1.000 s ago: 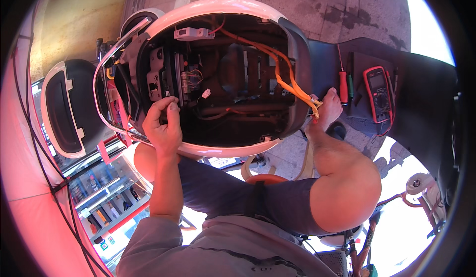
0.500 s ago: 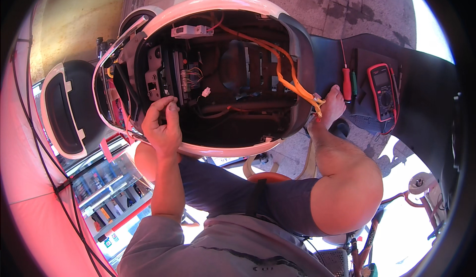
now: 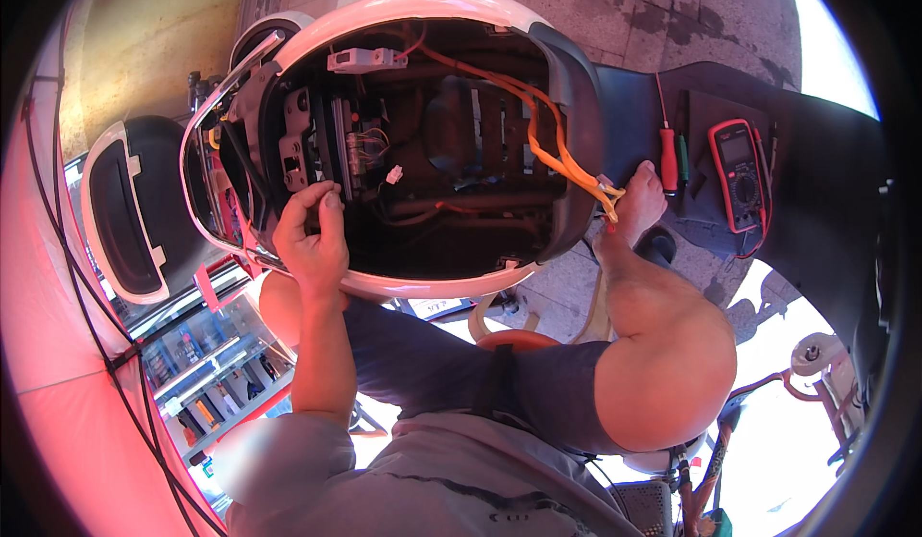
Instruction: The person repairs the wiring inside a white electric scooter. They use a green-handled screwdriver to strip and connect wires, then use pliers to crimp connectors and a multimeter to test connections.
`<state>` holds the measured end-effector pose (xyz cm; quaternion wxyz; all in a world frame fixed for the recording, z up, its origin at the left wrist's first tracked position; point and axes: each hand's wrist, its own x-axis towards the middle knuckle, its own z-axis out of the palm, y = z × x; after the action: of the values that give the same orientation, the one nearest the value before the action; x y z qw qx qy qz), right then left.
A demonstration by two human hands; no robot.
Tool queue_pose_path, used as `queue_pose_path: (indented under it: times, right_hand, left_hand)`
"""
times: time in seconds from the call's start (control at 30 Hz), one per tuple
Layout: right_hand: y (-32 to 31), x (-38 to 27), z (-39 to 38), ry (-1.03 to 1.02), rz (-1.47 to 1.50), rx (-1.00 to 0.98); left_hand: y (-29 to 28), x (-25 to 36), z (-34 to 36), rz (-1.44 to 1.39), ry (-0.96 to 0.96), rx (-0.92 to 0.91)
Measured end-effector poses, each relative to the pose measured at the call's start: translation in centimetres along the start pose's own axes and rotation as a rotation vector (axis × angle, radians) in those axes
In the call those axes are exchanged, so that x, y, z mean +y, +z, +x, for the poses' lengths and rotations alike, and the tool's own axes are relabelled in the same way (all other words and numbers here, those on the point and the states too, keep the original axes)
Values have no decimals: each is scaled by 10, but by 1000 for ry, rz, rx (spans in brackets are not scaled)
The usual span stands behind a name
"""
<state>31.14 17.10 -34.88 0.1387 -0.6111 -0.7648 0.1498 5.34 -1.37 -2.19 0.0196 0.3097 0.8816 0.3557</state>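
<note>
My left hand point(image 3: 310, 239) reaches over the near rim of an open white-and-black scooter body point(image 3: 437, 284), fingertips pinched at a metal bracket point(image 3: 295, 138); what they hold, if anything, is too small to make out. Beside it inside the cavity are a bundle of thin wires point(image 3: 368, 148), a white connector point(image 3: 392, 174) and a pale rectangular component point(image 3: 360, 59) at the far rim. Orange cables point(image 3: 545, 153) run out over the right edge, their ends near my bare foot point(image 3: 637, 206). My right hand is not in view.
At the right, a red screwdriver point(image 3: 668, 162), green screwdriver point(image 3: 682, 167) and red multimeter point(image 3: 740, 172) lie on a dark surface point(image 3: 816, 172). A detached curved panel point(image 3: 120, 210) stands left, beside a display case point(image 3: 216, 393) and hanging black cables point(image 3: 77, 278). An orange stool point(image 3: 514, 338) is below.
</note>
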Motion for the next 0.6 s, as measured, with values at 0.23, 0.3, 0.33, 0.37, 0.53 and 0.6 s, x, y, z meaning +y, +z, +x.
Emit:
queue_pose_path:
  times: [0.23,0.3,0.33,0.37,0.53,0.6]
  right_hand:
    - [8,6,2,79,-9,-70]
    - [2,0,4,73,6,-41]
    - [-4,-5,4,67,9,-25]
    - [-10,-10,6,117,70,-44]
    - [-40,-32,19,417,377,-217]
    - [-47,-35,23,441,392,-264]
  left_hand:
    - [0,-1,0,-4,7,-10]
    - [0,-2,0,-26,-11,-13]
    - [0,-2,0,-14,4,-12]
    - [0,-3,1,-1,18,-12]
    - [-1,-7,0,-6,20,-17]
    - [0,-9,1,-13,26,-15]
